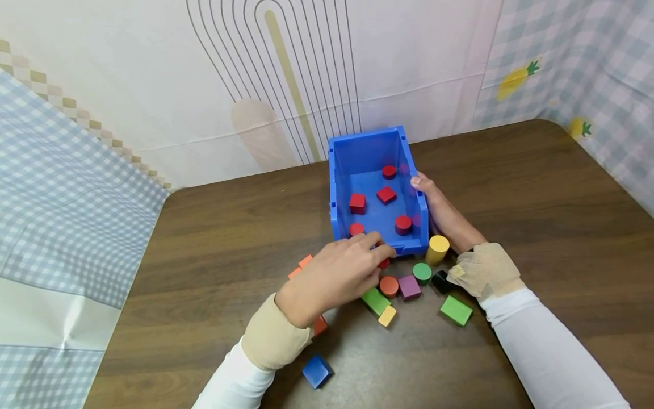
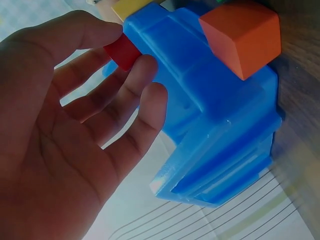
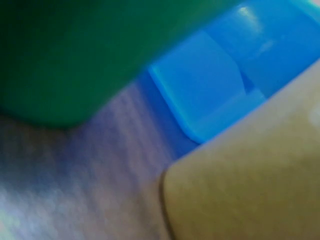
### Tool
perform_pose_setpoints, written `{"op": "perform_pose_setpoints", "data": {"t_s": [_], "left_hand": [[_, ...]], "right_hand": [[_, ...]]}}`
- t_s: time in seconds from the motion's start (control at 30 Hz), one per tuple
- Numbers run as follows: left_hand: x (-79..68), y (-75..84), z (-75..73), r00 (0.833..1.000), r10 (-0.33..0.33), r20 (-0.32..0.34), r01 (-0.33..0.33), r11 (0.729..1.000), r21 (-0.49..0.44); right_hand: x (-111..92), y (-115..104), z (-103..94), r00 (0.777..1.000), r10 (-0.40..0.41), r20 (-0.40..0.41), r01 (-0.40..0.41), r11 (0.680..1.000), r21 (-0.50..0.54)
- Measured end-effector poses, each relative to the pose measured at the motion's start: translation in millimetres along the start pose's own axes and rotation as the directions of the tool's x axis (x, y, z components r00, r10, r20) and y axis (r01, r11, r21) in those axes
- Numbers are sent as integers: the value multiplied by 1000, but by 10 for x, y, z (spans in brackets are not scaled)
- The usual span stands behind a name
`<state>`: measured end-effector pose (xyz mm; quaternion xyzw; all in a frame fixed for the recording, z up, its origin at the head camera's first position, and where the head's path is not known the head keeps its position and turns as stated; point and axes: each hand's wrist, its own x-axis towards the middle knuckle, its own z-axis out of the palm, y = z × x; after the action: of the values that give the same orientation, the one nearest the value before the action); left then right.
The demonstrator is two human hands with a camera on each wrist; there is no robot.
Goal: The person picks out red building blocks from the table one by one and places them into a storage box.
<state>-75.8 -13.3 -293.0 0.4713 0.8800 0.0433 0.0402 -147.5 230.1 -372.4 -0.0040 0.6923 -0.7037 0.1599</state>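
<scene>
My left hand (image 1: pixel 339 275) is at the near edge of the blue bin (image 1: pixel 334 187). In the left wrist view it pinches a small red block (image 2: pixel 123 52) between thumb and fingertips; its full shape is partly hidden. Inside the bin lie several red blocks, among them a red cylinder (image 1: pixel 403 225) and a red square block (image 1: pixel 357 203). My right hand (image 1: pixel 445 216) holds the bin's right side, thumb at the rim, other fingers hidden. Beside that hand stands a yellow cylinder (image 1: pixel 436 250).
Near the bin lie a green cylinder (image 1: pixel 422 273), purple block (image 1: pixel 410 287), orange cylinder (image 1: pixel 389 286), black block (image 1: pixel 441 282), green blocks (image 1: pixel 456 311) and a small yellow block (image 1: pixel 387 316). Orange blocks (image 1: pixel 319 325) sit partly under the left arm. A blue block (image 1: pixel 317 371) lies nearer.
</scene>
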Motion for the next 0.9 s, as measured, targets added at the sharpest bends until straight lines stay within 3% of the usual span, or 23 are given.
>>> {"op": "perform_pose_setpoints", "data": {"t_s": [0.47, 0.9], "left_hand": [[26, -60, -13, 999, -33, 18, 34, 999, -42], [71, -114, -35, 1000, -14, 0, 14, 999, -46]], "right_hand": [[-3, -3, 4, 1000, 18, -8, -18, 1000, -21], [0, -4, 4, 1000, 12, -9, -12, 1000, -26]]}}
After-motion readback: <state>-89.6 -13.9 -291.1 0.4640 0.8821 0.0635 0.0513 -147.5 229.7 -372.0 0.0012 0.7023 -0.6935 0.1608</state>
